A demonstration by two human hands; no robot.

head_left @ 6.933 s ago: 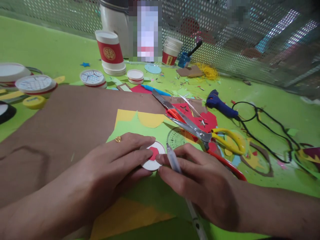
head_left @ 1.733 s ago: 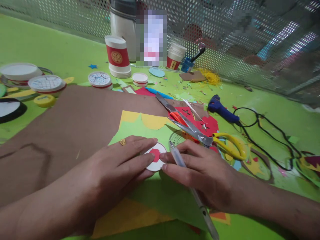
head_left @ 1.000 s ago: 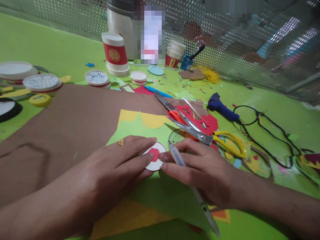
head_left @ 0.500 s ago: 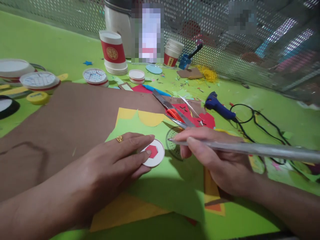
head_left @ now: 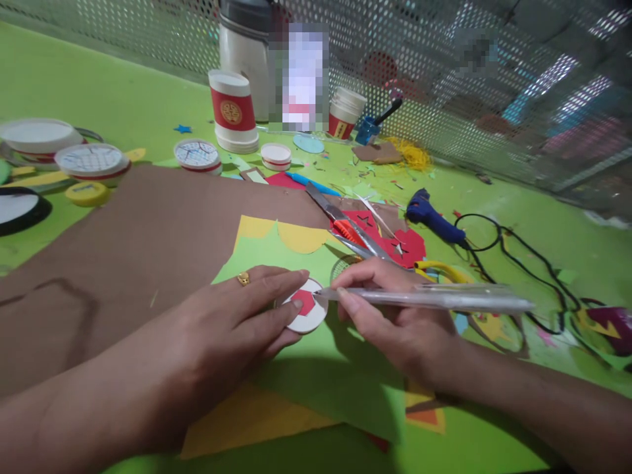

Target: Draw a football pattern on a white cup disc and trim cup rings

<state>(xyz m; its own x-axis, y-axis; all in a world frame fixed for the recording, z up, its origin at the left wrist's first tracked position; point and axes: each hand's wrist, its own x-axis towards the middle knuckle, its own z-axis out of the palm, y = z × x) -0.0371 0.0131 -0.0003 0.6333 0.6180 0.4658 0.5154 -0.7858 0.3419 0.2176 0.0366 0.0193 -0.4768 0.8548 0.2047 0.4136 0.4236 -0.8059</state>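
My left hand (head_left: 224,329), with a ring on one finger, steadies a small white disc (head_left: 316,319). Its fingertips press on a red paper hexagon (head_left: 305,304) lying on the disc, and part of the disc is hidden under the fingers. In a pinch, my right hand (head_left: 399,322) holds a clear ballpoint pen (head_left: 429,299). The pen tip is at the hexagon's upper right edge. Beneath both hands lies a sheet of green paper (head_left: 340,388), over yellow paper (head_left: 257,421). A round grid-patterned piece (head_left: 343,266) shows partly behind my right hand.
Brown cardboard (head_left: 172,230) spreads to the left. Beyond my hands lie scissors (head_left: 368,240), a utility knife (head_left: 345,227), red scraps (head_left: 412,247) and a blue pen (head_left: 313,184). A blue glue gun (head_left: 434,217) with a black cord is at right. Paper cups (head_left: 232,112) stand behind.
My right hand has moved left with the pen, bringing its tip from beside the disc to the hexagon's edge. My left hand stays on the disc. The view has shifted slightly.
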